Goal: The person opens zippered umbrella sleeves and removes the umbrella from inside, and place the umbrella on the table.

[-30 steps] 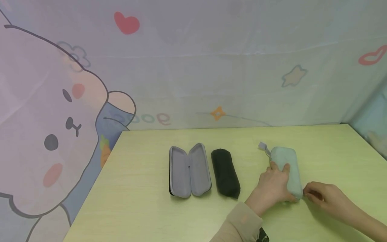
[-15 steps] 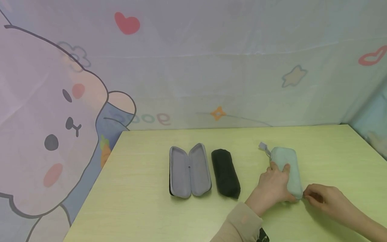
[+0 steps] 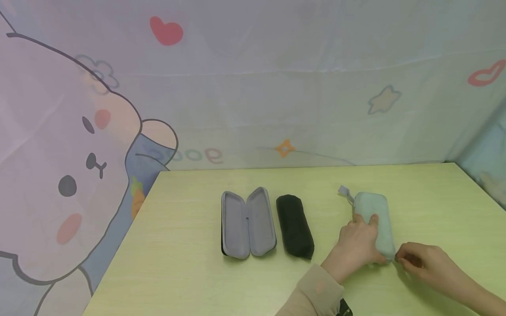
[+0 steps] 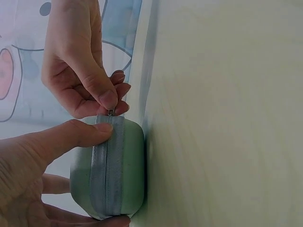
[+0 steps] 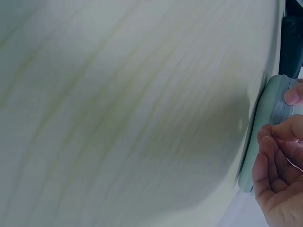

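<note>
A mint-green zippered case lies on the right half of the table, a grey tab at its far left corner. My left hand grips it across its near half. In the left wrist view the left thumb presses the grey zipper band while other fingers reach round the far side. At the case's near right corner my right hand pinches the small metal zipper pull between thumb and fingers. The zipper teeth beside the left thumb look closed. In the right wrist view the right fingers hide the pull.
Left of the green case lies a black soft pouch. Beyond it an unfolded hard case shows its grey lining. A patterned cloth backdrop hangs behind the pale yellow table.
The right hand has shifted slightly nearer and to the left around the green case's corner. The left hand stays on the case; the black pouch and unfolded case have not moved.
</note>
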### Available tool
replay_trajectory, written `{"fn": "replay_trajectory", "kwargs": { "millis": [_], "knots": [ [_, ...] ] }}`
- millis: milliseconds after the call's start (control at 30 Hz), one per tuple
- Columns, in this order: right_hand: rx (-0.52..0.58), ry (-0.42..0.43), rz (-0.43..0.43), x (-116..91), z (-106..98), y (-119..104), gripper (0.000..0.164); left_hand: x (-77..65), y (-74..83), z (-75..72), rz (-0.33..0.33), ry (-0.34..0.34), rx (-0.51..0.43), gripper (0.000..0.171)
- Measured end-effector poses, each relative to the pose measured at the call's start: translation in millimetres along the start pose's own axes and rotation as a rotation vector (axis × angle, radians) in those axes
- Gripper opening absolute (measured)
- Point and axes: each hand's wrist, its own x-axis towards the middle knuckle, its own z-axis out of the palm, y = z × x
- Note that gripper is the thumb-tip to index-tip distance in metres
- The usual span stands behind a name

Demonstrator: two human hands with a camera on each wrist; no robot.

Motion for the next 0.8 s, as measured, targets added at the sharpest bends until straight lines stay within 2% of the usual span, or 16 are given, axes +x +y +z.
{"fn": "replay_trajectory", "kwargs": {
  "millis": [800],
  "knots": [
    [0.002,-0.011,0.05,-2.4,1.0,-2.9,0.034,-1.7,7.7,1.3,-0.077,-0.004,-0.01,0.1]
  ]
}}
